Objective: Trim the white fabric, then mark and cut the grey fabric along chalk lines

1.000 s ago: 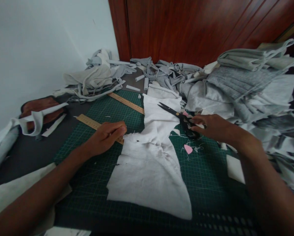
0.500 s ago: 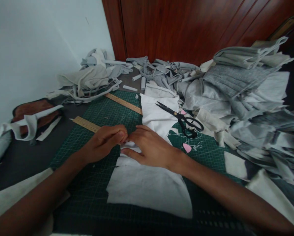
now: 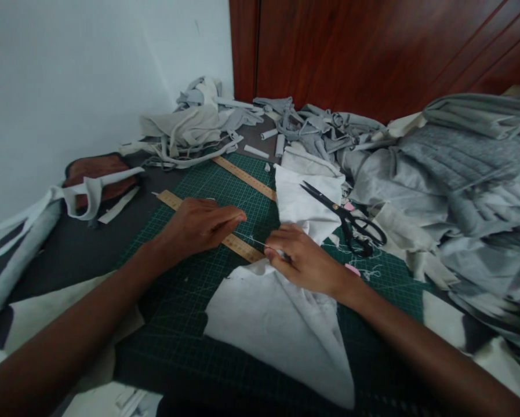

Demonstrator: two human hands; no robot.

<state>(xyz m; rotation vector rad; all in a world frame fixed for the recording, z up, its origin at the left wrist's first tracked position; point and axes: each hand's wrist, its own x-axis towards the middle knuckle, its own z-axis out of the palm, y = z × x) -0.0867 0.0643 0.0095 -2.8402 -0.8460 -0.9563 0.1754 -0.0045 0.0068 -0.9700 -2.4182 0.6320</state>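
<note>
My left hand (image 3: 196, 227) is closed in a pinch above the wooden ruler (image 3: 242, 248). A thin white thread (image 3: 256, 240) stretches taut from it toward my right hand (image 3: 302, 259). My right hand is closed on the upper edge of a white cloth (image 3: 272, 318), which is gathered and creased beneath the fingers. The cloth spreads toward me over a green cutting mat (image 3: 173, 313). Behind my right hand lies more white fabric (image 3: 301, 188) with black scissors (image 3: 344, 214) across it. Whether both white parts are one piece is hidden by the hand.
A second wooden ruler (image 3: 244, 178) lies farther back. Grey and white fabric heaps (image 3: 385, 168) crowd the right, with more scraps (image 3: 184, 127) at the back left. A brown pouch-like item (image 3: 98, 171) is at left. A pink chalk piece (image 3: 352, 269) sits beside loose threads.
My hands have moved apart, with the thread now drawn out between them. The cloth's upper edge is pulled up and bunched at my right hand. The view has swung left.
</note>
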